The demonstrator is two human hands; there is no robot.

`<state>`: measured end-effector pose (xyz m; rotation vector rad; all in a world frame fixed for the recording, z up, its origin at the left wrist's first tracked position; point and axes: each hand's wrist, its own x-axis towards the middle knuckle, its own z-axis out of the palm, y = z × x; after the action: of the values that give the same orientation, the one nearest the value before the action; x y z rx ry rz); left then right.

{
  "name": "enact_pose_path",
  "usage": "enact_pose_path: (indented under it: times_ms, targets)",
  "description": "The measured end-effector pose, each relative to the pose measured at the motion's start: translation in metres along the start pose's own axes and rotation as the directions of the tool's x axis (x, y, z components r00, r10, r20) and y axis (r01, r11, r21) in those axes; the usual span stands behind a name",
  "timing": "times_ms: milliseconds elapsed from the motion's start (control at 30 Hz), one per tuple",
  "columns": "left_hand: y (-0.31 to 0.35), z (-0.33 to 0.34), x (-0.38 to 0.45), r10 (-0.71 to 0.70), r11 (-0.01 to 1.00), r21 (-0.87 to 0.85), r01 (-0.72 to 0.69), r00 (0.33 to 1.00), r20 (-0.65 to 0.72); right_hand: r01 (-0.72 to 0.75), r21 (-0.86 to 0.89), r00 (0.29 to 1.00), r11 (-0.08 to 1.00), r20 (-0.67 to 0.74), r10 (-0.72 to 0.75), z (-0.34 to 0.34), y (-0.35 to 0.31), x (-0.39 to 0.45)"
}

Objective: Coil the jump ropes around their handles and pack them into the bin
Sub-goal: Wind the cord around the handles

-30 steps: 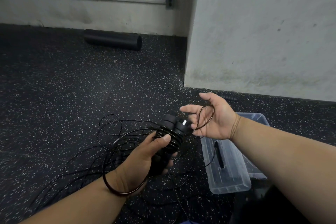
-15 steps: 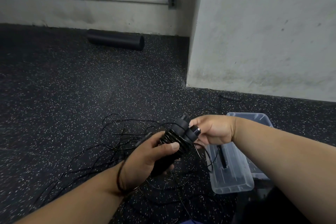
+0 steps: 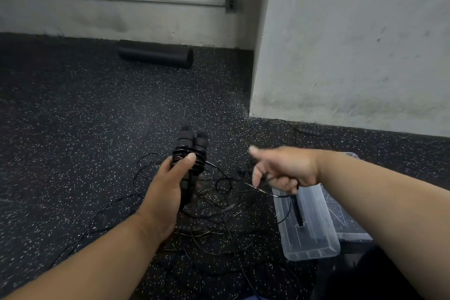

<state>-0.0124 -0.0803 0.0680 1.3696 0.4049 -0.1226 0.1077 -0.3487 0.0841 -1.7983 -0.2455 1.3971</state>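
Note:
My left hand (image 3: 168, 187) grips a pair of black jump-rope handles (image 3: 191, 146) held upright side by side, with thin black cord coiled around their middle under my thumb. My right hand (image 3: 282, 170) is to the right of them, apart from the handles, its fingers curled round a loose loop of that black cord (image 3: 265, 191). More black cord (image 3: 207, 217) lies tangled on the floor beneath both hands. A clear plastic bin (image 3: 314, 248) sits on the floor at the lower right, partly hidden by my right forearm, with a black handle inside.
A black foam roller (image 3: 155, 53) lies by the far wall. A grey wall corner (image 3: 258, 56) juts out on the right, and another black handle (image 3: 309, 130) lies at its base. The floor is dark speckled rubber.
My right hand drew away from the handle tops to the right, pulling a loop of cord out. My left hand tipped the handles more upright.

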Motion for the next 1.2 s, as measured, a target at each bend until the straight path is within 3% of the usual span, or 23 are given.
enact_pose_path:
  times_ms: [67, 200, 300, 400, 500, 600, 700, 767, 833, 900, 1067, 1200]
  targets:
    - [0.006, 0.003, -0.003, 0.037, 0.999, 0.03, -0.039, 0.996, 0.077, -0.038, -0.293, 0.992, 0.955, -0.127, 0.001, 0.016, -0.005, 0.003]
    - [0.001, 0.014, -0.01, 0.017, 0.998, 0.051, -0.028, 0.979, 0.202, 0.082, -0.353, 0.958, 0.932, -0.23, -0.171, 0.039, -0.002, 0.019]
    - [-0.003, 0.02, -0.014, 0.003, 0.998, 0.056, -0.02, 0.96, 0.28, 0.243, -0.486, 0.853, 0.839, -0.304, -0.423, 0.049, 0.002, 0.032]
    - [-0.005, 0.02, -0.013, -0.002, 0.998, 0.059, -0.018, 0.951, 0.309, 0.39, -0.559, 0.753, 0.732, -0.264, -0.603, 0.054, 0.003, 0.035]
    - [-0.001, 0.022, -0.014, 0.006, 1.0, 0.024, -0.012, 0.966, 0.258, 0.362, -0.375, 0.804, 0.853, -0.338, -0.49, 0.057, 0.0, 0.033]
    - [0.0, 0.024, -0.011, -0.007, 0.999, -0.033, 0.008, 0.999, 0.05, 0.315, -0.201, 0.824, 0.928, -0.428, -0.372, 0.058, 0.002, 0.034]
    - [-0.008, 0.004, 0.005, -0.035, 0.987, 0.15, 0.063, 0.983, -0.182, 0.305, -0.17, 0.779, 0.937, -0.522, -0.348, 0.057, 0.001, 0.032]
    - [-0.008, -0.008, 0.009, -0.023, 0.931, 0.35, 0.101, 0.975, -0.221, 0.362, -0.102, 0.779, 0.927, -0.514, -0.361, 0.058, -0.004, 0.026]
    - [-0.005, -0.008, 0.007, 0.026, 0.873, 0.482, 0.079, 0.978, -0.207, 0.41, -0.042, 0.787, 0.911, -0.49, -0.376, 0.061, -0.01, 0.024]
    - [-0.005, -0.003, 0.005, 0.064, 0.863, 0.505, 0.029, 0.984, -0.165, 0.414, -0.012, 0.791, 0.91, -0.489, -0.366, 0.066, -0.016, 0.025]
    - [-0.006, 0.017, -0.006, -0.033, 0.987, 0.156, 0.032, 0.999, 0.006, 0.213, -0.05, 0.867, 0.976, -0.451, -0.213, 0.072, -0.007, 0.037]
    - [-0.005, 0.018, -0.008, -0.008, 0.998, 0.056, 0.001, 0.993, 0.119, 0.268, 0.078, 0.928, 0.96, -0.288, -0.236, 0.085, 0.003, 0.045]
